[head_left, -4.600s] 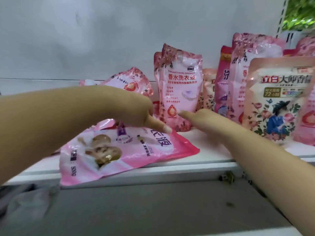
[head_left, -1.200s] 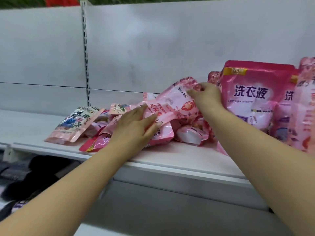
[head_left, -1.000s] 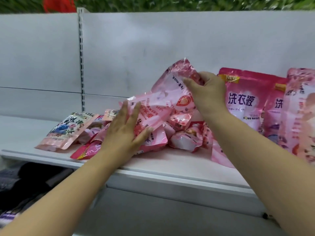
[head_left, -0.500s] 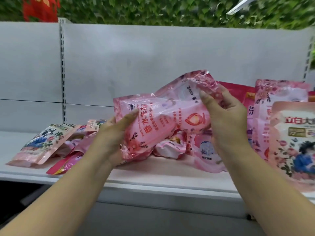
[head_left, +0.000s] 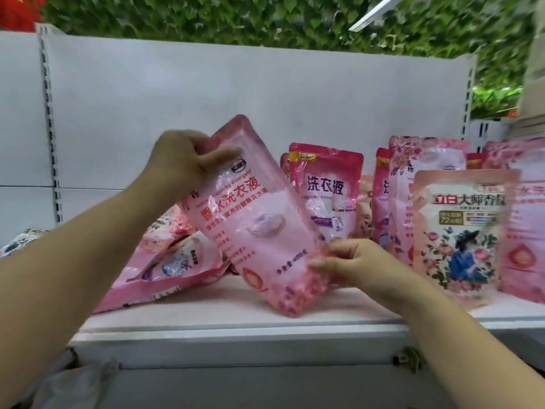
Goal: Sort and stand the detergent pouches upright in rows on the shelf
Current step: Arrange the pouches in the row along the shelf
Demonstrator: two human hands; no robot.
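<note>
I hold a pale pink detergent pouch point(head_left: 253, 219) tilted above the white shelf point(head_left: 236, 317), its top leaning left. My left hand point(head_left: 182, 160) grips its top corner. My right hand point(head_left: 351, 264) pinches its lower right edge. To the right, a darker pink pouch point(head_left: 324, 190) and a rose-patterned one point(head_left: 424, 169) stand upright in rows at the back. A peach floral pouch point(head_left: 460, 234) stands in front of them. On the left, several pink pouches point(head_left: 177, 264) lie flat in a heap.
The white back panel point(head_left: 206, 113) rises behind the shelf, with a slotted upright point(head_left: 50, 113) at left. Green foliage point(head_left: 236, 16) shows above it. A floral pouch point(head_left: 20, 240) lies at the far left edge. A grey lower ledge point(head_left: 236, 388) runs below.
The pale pink pouch was lifted off the heap and turned from sideways to nearly upright. My left hand moved up to its top; my right dropped to its bottom. The view swung right.
</note>
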